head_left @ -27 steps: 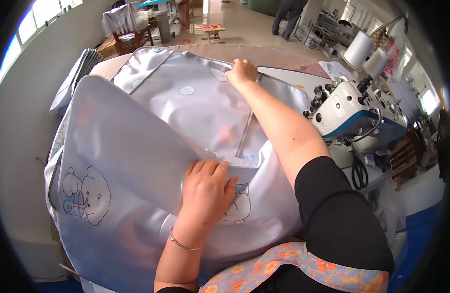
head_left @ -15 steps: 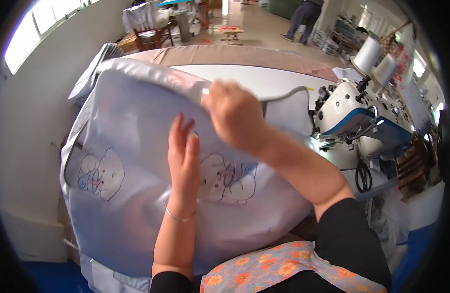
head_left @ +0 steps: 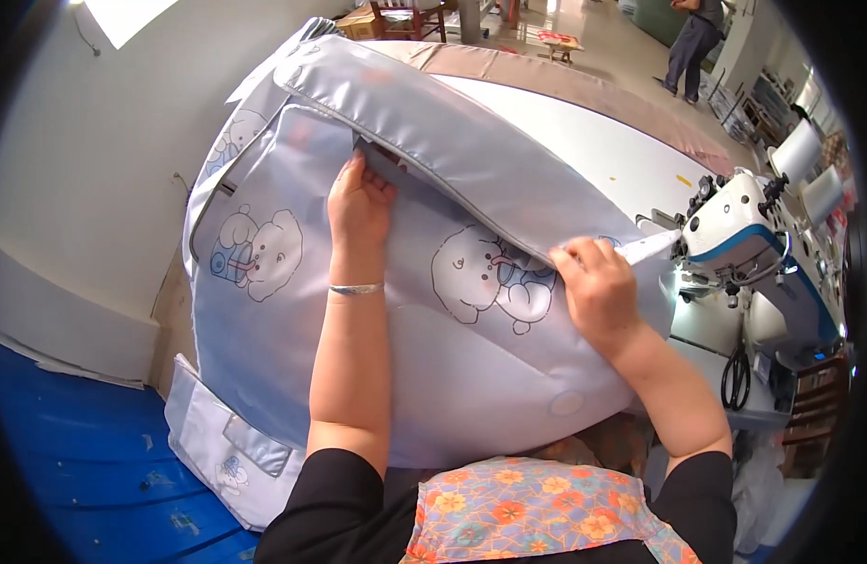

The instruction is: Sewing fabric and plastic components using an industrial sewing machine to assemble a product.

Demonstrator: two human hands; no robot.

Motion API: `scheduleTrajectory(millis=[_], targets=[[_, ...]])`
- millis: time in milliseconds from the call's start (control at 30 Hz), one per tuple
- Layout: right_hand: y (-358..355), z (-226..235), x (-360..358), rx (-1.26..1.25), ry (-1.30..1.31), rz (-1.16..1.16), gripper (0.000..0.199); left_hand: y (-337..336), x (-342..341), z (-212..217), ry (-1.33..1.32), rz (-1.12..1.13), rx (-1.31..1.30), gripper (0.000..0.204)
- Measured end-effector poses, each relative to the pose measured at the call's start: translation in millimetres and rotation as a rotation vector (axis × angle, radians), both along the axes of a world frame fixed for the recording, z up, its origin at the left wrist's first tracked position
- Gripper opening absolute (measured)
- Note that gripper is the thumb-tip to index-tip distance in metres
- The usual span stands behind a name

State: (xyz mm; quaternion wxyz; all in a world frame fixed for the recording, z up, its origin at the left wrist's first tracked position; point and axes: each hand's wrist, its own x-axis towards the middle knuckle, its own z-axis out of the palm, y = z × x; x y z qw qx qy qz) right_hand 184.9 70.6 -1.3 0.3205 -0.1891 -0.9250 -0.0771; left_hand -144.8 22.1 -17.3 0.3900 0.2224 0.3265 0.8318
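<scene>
Right hand [head_left: 600,293] pinches fabric edge [head_left: 443,171]; left hand [head_left: 361,209] at opening [head_left: 383,164] (white tabletop [head_left: 565,141] beyond).

Pale wall [head_left: 95,179], bright window [head_left: 128,17], glossy floor [head_left: 626,70]

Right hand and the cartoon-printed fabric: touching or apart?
Touching: the head view shows the right hand pinching the cartoon-printed fabric by an edge.

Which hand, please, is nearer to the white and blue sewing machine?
Right. The right hand, pinching shiny grey printed fabric, is just left of the sewing machine; the left hand is much farther left, across the fabric.
</scene>
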Motion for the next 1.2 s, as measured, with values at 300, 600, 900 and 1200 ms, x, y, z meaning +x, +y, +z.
scheduleTrajectory(millis=[300, 600, 900, 1200], targets=[[0.4, -16.9, 0.8, -0.032, -0.009, 0.031, 0.033, 18.1, 36.5, 17.1, 0.205, -0.038, -0.202, 0.020], [-3.6, -10.6, 9.8, -0.039, 0.018, 0.045, 0.021, 23.0, 30.8, 3.3, 0.161, 0.034, -0.240, 0.019], [-3.4, 0.0, 42.9, -0.106, 0.000, -0.088, 0.022, 25.0, 27.3, 0.1, 0.139, 0.045, -0.255, 0.022], [5.7, 9.7, 51.6, -0.122, -0.017, -0.158, 0.015, 23.7, 29.7, 3.9, 0.144, 0.075, -0.287, 0.022]])
